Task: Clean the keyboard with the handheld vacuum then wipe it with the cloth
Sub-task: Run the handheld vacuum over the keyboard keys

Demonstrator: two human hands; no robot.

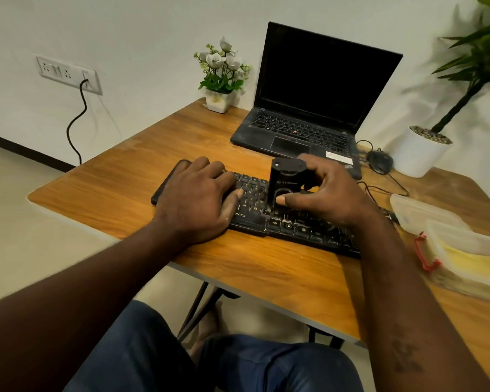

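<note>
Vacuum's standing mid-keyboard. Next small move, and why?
Probably slide the small black handheld vacuum rightward along the black keyboard. The right hand grips it upright on the middle keys. The left hand lies flat over the left keys, steadying the board, so the right-side keys are the reachable ones.

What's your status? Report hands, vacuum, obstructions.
Left hand flat on keyboard, covering left keys. Right hand grips vacuum, upright on the keys. Nothing else in the way.

There is only one view: a wide-angle camera on the person's head. It looks forward and down at the table point(119, 182), close above the keyboard point(294, 226); the wall point(125, 24) is behind, the knees point(266, 363) at the bottom edge.
</note>
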